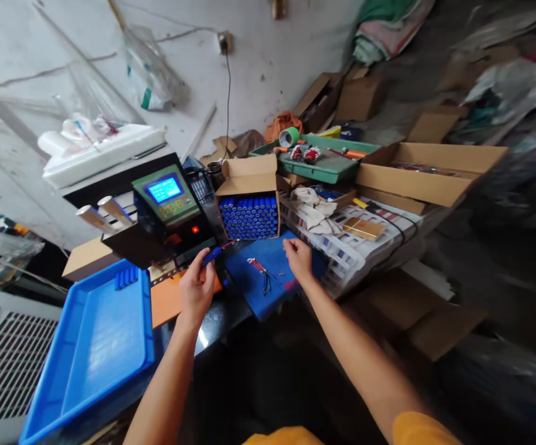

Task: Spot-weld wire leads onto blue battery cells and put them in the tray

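My left hand (197, 285) is closed around a blue cylindrical battery cell (212, 255), in front of a black machine with a lit blue display (164, 190). A thin reddish wire extends from the cell's far end toward the right. Above the right part of a blue mat (242, 266), my right hand (298, 256) has its fingers pinched together; anything between them is too small to make out. Between the hands, a small bunch of red and black wires (263, 272) lies on the mat. Behind it, an open cardboard box (251, 168) holds many stacked blue cells (249, 217).
At left, a blue plastic tray (146, 321) holds several blue cells (126, 278). An orange sheet (166, 301) lies beside it. To the right stand a white plastic basket (342, 262), a green tray (342, 173) with tape and wires, and a long cardboard box (411, 180).
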`<state>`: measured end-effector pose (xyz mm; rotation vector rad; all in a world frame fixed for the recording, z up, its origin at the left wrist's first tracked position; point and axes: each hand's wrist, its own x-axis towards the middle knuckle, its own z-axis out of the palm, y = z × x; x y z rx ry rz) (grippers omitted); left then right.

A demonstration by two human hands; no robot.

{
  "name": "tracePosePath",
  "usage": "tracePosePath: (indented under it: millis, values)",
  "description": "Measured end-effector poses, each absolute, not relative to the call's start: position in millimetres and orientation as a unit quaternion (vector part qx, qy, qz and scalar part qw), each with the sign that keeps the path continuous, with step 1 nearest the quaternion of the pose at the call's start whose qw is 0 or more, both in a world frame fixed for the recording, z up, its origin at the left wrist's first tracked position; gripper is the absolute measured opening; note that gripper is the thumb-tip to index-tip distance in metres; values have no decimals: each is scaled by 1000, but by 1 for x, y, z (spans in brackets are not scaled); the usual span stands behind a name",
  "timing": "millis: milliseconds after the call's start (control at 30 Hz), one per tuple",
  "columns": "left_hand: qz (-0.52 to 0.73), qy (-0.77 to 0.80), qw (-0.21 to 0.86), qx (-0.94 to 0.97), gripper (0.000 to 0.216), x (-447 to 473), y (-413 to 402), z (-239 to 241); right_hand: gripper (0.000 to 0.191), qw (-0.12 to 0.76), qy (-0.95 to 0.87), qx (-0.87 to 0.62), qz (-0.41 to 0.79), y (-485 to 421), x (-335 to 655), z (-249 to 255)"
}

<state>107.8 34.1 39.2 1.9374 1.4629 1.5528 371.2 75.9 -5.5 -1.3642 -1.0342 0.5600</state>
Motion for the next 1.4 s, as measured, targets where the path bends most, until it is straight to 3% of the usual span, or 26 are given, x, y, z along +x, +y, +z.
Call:
tracePosePath:
  millis: [200, 467, 867, 1400]
  values:
    - [531, 454, 28, 715, 37, 149, 114, 68, 35, 597, -474, -610, 214, 69, 377, -22]
    - [490, 444, -6, 750, 36, 180, 183, 64, 34, 591, -482, -613, 208, 73, 380, -29]
    - [203, 511, -239, 801, 48, 179, 180, 81, 33, 592, -500, -601, 196, 72, 381, -32]
    - [91, 566, -198, 795, 56, 213, 181, 92, 32, 583, -508, -607, 185, 72, 379, -35]
